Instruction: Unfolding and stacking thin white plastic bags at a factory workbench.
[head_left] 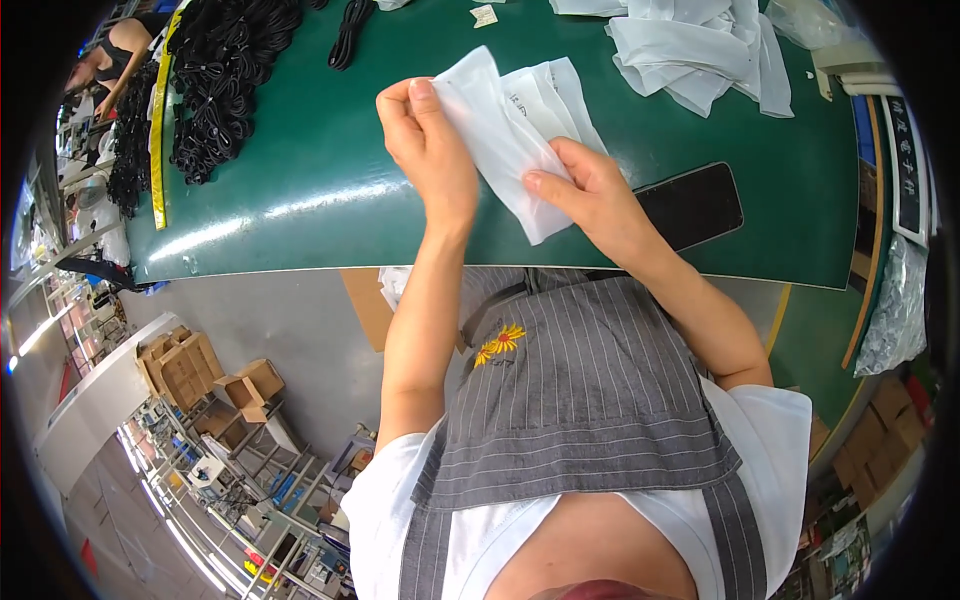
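Over the near part of the green table (310,150), I hold a flat white translucent plastic bag (490,135) tilted between both hands. Thumb and fingers of my left hand (435,150) pinch its upper left edge. My right hand (595,200) grips its lower right side, thumb on top. Behind it lies another white bag (550,95) with small dark print, its lower part covered; whether my right fingers also hold this one I cannot tell. A black smartphone (695,205) rests on the table beside my right wrist, partly hidden by it.
Bundled black cables (225,75) are heaped at the table's left, along a yellow strip (160,130). One cable coil (350,35) lies apart. A loose pile of white bags (690,50) sits at the far right. Another person (120,55) is at the far left.
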